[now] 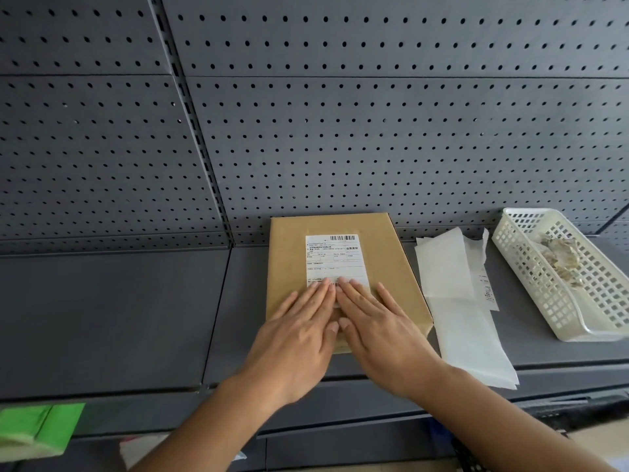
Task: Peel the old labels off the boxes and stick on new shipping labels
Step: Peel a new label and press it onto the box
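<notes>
White label (337,258) paper lies under the straight fingers of the left hand (299,332) and right hand (377,328), both pressed flat side by side, gripping nothing; the label sits on the brown box (289,253) at frame centre, on a grey shelf (119,318); right of it lie backing sheets (446,267), then a white basket (575,330) holding scraps.

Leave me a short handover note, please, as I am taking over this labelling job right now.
Left hand: flat, fingers straight, pressing the white printed shipping label on the flat brown cardboard box.
Right hand: likewise, beside it.
Box lies on the grey metal shelf; white backing sheets to its right, then a white plastic basket holding crumpled scraps.
Done: label stuck on. Left: finish smoothing it.
</notes>
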`<action>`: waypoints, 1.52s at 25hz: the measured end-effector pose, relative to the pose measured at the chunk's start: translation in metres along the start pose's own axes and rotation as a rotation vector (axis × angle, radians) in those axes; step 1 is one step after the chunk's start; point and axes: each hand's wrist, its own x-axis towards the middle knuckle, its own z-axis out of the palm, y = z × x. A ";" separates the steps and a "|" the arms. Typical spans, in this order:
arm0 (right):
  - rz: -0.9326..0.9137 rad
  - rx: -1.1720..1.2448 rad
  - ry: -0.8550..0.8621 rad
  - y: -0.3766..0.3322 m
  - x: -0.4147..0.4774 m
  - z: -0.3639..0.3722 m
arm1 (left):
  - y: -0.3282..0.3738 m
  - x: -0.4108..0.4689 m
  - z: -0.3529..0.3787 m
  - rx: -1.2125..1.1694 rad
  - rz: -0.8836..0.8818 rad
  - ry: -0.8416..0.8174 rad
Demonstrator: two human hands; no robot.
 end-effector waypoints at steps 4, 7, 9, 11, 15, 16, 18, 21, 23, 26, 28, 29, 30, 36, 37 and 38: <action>0.070 -0.092 0.021 0.012 -0.011 0.004 | -0.012 -0.006 0.006 0.072 -0.058 0.020; 0.164 -0.078 0.037 0.029 -0.019 -0.002 | -0.028 -0.013 0.000 0.085 -0.140 0.002; 0.214 -0.074 -0.011 0.039 -0.025 -0.004 | -0.040 -0.019 -0.003 0.059 -0.208 -0.016; 0.272 -0.002 0.002 0.046 -0.028 -0.008 | -0.050 -0.022 -0.005 -0.044 -0.307 -0.033; 0.551 0.545 0.090 0.057 -0.017 -0.016 | -0.051 -0.017 -0.014 -0.632 -0.565 -0.056; 0.622 0.694 0.085 0.060 -0.012 -0.017 | -0.050 -0.013 -0.014 -0.803 -0.615 -0.030; 0.718 0.913 0.084 0.065 -0.002 -0.012 | -0.048 -0.004 -0.013 -1.050 -0.650 0.039; 0.765 1.027 0.100 0.061 0.006 -0.006 | -0.049 0.006 -0.005 -1.201 -0.614 0.051; 0.777 1.045 0.130 0.052 0.006 -0.007 | -0.049 0.006 0.002 -1.215 -0.588 0.083; 0.783 1.058 0.196 0.042 -0.001 -0.013 | -0.048 0.004 0.000 -1.233 -0.561 0.107; 0.793 1.077 0.251 0.037 -0.009 -0.022 | -0.043 0.002 -0.010 -1.244 -0.518 0.124; 0.800 1.078 0.285 0.034 -0.015 -0.029 | -0.039 0.002 -0.017 -1.250 -0.486 0.135; 0.807 1.063 0.318 0.033 -0.021 -0.036 | -0.033 0.003 -0.024 -1.254 -0.448 0.140; 0.899 0.961 0.524 0.043 -0.077 -0.074 | 0.022 0.023 -0.046 -1.266 -0.241 0.066; 0.915 0.953 0.549 0.046 -0.090 -0.079 | 0.034 0.027 -0.046 -1.268 -0.214 0.047; 0.929 0.942 0.569 0.050 -0.102 -0.084 | 0.047 0.031 -0.045 -1.270 -0.188 0.030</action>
